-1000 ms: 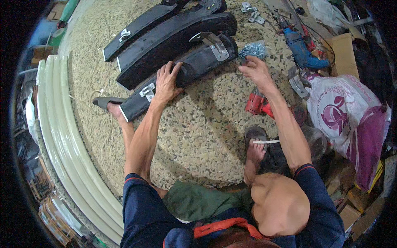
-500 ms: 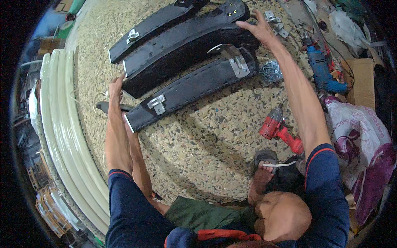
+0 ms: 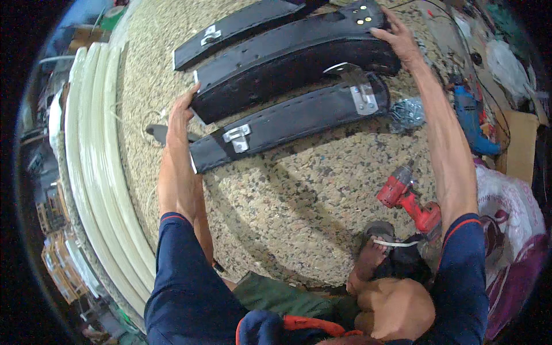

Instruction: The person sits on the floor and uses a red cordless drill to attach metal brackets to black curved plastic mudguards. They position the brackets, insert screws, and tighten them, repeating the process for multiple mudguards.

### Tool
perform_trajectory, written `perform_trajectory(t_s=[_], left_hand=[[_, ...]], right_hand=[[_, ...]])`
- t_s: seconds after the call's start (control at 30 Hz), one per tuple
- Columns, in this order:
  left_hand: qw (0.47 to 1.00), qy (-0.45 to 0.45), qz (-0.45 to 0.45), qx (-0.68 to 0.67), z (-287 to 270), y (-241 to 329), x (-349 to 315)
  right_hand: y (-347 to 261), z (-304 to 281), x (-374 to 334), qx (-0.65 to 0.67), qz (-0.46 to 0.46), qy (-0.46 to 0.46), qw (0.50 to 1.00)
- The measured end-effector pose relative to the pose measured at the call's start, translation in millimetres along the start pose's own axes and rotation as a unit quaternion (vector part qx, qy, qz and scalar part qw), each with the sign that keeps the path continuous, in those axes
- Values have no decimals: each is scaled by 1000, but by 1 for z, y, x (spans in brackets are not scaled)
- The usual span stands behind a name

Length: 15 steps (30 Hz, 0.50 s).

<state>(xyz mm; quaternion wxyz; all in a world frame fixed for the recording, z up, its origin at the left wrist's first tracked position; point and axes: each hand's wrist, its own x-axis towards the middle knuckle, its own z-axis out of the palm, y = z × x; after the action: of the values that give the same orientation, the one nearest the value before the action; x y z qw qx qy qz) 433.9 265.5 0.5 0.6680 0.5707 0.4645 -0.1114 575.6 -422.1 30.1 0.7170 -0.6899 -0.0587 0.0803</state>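
Note:
Three long, curved, padded black pieces lie side by side on the speckled floor mat. My left hand [image 3: 185, 103] is closed on the pale-edged left end of the middle black curved piece [image 3: 276, 54]. At its far right end, beside several brass-coloured rivets, my right hand [image 3: 401, 45] grips with the thumb on top; its other fingers are partly hidden behind the edge. The near black piece [image 3: 296, 123] carries a metal latch-like bracket [image 3: 237, 138] and a riveted metal plate [image 3: 363, 99]. The far black piece [image 3: 247, 26] has a similar bracket.
A red cordless driver [image 3: 411, 201] lies right of centre, near my foot. A clear bag of screws [image 3: 407, 113] sits by the near piece. A blue corded drill [image 3: 472, 118] and cardboard [image 3: 520, 146] lie farther right. Long wrapped pale tubes [image 3: 95, 172] line the left side.
The whole view has shifted and turned slightly, so the pieces sit farther right in it. Both hands stay at the ends of the middle black piece.

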Motion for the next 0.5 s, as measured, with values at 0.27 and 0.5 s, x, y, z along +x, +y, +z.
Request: perform_trajectory(t_s=[0.27,0.5], left_hand=[[982,-86,147,-78,24,-17,-52],[950,-117,258,-128,25,5,-97]], right_hand=[[-50,6,-9,-79,-111,63,989],[-178,4,-46,-121,-237,38,963]])
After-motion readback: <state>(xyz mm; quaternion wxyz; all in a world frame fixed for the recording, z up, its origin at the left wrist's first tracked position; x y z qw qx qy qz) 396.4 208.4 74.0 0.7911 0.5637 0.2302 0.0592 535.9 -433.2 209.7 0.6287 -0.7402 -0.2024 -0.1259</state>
